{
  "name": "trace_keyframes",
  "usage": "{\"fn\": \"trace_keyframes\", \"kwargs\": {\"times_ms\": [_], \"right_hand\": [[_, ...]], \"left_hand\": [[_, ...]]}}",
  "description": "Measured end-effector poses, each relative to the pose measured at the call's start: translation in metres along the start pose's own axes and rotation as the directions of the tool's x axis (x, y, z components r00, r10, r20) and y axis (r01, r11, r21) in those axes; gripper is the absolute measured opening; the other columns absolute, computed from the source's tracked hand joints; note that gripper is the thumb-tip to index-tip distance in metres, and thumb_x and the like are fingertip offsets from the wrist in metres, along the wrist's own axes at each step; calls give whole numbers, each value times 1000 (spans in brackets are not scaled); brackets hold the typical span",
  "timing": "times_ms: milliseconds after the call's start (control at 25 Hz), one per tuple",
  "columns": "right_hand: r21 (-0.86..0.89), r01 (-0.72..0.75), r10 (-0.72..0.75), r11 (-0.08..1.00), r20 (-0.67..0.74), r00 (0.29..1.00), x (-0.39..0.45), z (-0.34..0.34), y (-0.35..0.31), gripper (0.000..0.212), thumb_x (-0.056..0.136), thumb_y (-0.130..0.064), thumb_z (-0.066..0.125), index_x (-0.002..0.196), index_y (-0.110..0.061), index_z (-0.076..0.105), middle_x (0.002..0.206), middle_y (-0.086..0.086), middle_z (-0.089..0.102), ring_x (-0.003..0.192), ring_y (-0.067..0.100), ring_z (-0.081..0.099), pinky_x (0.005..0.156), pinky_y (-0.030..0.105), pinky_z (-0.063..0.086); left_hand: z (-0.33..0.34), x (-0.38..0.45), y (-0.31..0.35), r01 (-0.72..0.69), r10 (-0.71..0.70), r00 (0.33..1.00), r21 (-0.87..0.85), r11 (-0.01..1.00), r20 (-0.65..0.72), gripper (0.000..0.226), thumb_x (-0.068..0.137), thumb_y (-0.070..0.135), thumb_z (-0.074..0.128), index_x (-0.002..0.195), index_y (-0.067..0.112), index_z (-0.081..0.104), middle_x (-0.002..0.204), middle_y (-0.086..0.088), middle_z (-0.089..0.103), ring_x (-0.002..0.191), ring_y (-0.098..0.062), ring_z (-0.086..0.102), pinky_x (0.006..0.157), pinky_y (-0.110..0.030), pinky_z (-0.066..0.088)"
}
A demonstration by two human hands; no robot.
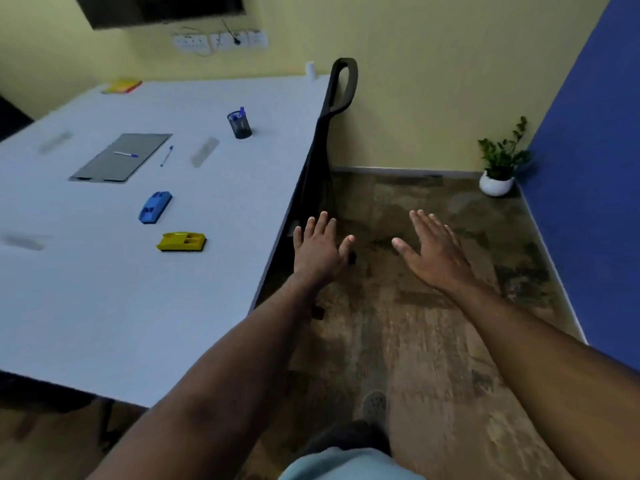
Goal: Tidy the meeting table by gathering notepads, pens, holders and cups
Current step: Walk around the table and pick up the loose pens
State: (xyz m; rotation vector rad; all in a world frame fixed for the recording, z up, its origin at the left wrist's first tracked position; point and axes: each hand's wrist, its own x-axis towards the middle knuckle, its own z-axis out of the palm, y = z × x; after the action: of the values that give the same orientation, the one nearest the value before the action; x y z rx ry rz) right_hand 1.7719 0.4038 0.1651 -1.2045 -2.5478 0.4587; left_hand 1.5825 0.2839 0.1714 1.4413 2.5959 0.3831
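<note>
**Beyond the desk corner, both hands spread and empty**

Past the right edge of the desk (104,306), both hands hang over the brown floor (415,341), palms down, fingers spread wide, holding nothing. The left hand (317,249) is just beside the desk's edge, near the base of a black chair (341,95) pushed against that side. The right hand (431,251) is farther right, apart from the left, over bare floor.

Everything to be gathered lies on the desk, to the left of both hands. Nearest the left hand is a yellow holder (181,241), lying flat. Beyond it, a little farther in, is a blue holder (156,207). Farther still is a grey notepad (121,157) with a pen (125,154) lying across it, and a second pen (166,156) on the desk just beside the pad's right edge. A dark mesh pen cup (239,124) stands upright toward the far right of the desk, blue pens sticking out of it. A yellow and orange pad (122,86) sits at the far edge, blurred. A small white cup (310,70) stands at the far right corner.

A potted plant (498,164) stands on the floor where the yellow wall meets the blue one, well apart from the right hand. One shoe (374,407) shows at the bottom.
</note>
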Motion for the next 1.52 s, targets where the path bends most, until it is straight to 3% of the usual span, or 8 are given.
{"fn": "trace_keyframes", "kwargs": {"times_ms": [200, 320, 520, 720, 840, 1120, 1320, 1520], "right_hand": [[44, 214, -215, 976, 30, 976, 110, 23, -31, 75, 92, -60, 36, 153, -19, 18, 161, 3, 17, 149, 19, 11, 121, 40, 9], [34, 376, -378, 926, 108, 920, 151, 38, -52, 83, 86, -70, 23, 152, -21, 16, 161, 1, 15, 149, 18, 10, 121, 41, 10], [88, 502, -509, 861, 169, 844, 219, 52, -91, 73, 94, -60, 32, 153, -22, 12, 162, -1, 10, 149, 16, 5, 122, 41, 10], [177, 625, -648, 760, 279, 709, 282, 88, -141, 73, 95, -62, 29, 153, -24, 9, 163, -3, 6, 150, 15, 2, 121, 40, 5], [219, 690, -711, 690, 385, 589, 317, 110, -172, 72, 96, -60, 26, 154, -22, 6, 163, -1, 3, 150, 16, 0, 120, 39, 4], [340, 749, -799, 568, 445, 404, 354, 168, -246, 71, 96, -60, 27, 154, -22, 9, 163, -1, 6, 150, 17, 3, 120, 37, 6], [400, 688, -781, 605, 467, 415, 363, 214, -313, 69, 97, -56, 33, 152, -19, 18, 161, 4, 14, 149, 19, 10, 120, 37, 11], [371, 689, -772, 623, 432, 466, 391, 245, -392, 68, 97, -54, 33, 152, -17, 19, 161, 4, 16, 149, 20, 11, 120, 38, 13]], "left_hand": [[-7, 76, -30, 184, -184, 976, -17, 983, -114, 65, 98, 55, 26, 150, 17, 29, 163, -3, 14, 150, -26, 7, 120, -50, 1], [-16, 112, -45, 296, -301, 942, -54, 954, -149, 65, 98, 56, 24, 150, 17, 29, 163, -3, 13, 150, -26, 6, 120, -50, 0], [-34, 143, -85, 474, -476, 862, -57, 879, -175, 65, 99, 56, 23, 152, 17, 26, 164, -2, 9, 151, -24, 2, 120, -48, -2], [-38, 163, -125, 638, -630, 749, -33, 769, -206, 66, 99, 57, 22, 152, 18, 26, 164, -1, 9, 151, -24, 3, 119, -49, -1], [-42, 167, -145, 729, -721, 658, -53, 682, -217, 65, 99, 57, 24, 151, 18, 27, 163, -2, 10, 150, -25, 5, 119, -49, 1], [-52, 162, -204, 851, -857, 461, -159, 500, -230, 63, 99, 54, 30, 150, 18, 29, 163, -1, 11, 150, -23, 6, 120, -49, 2], [-67, 151, -284, 880, -886, 399, -172, 442, -236, 61, 99, 51, 32, 150, 16, 31, 163, -4, 13, 150, -24, 9, 120, -48, 5], [-93, 167, -372, 856, -860, 462, -147, 496, -214, 62, 99, 52, 31, 151, 18, 29, 163, -5, 12, 150, -25, 7, 120, -48, 3]]}}
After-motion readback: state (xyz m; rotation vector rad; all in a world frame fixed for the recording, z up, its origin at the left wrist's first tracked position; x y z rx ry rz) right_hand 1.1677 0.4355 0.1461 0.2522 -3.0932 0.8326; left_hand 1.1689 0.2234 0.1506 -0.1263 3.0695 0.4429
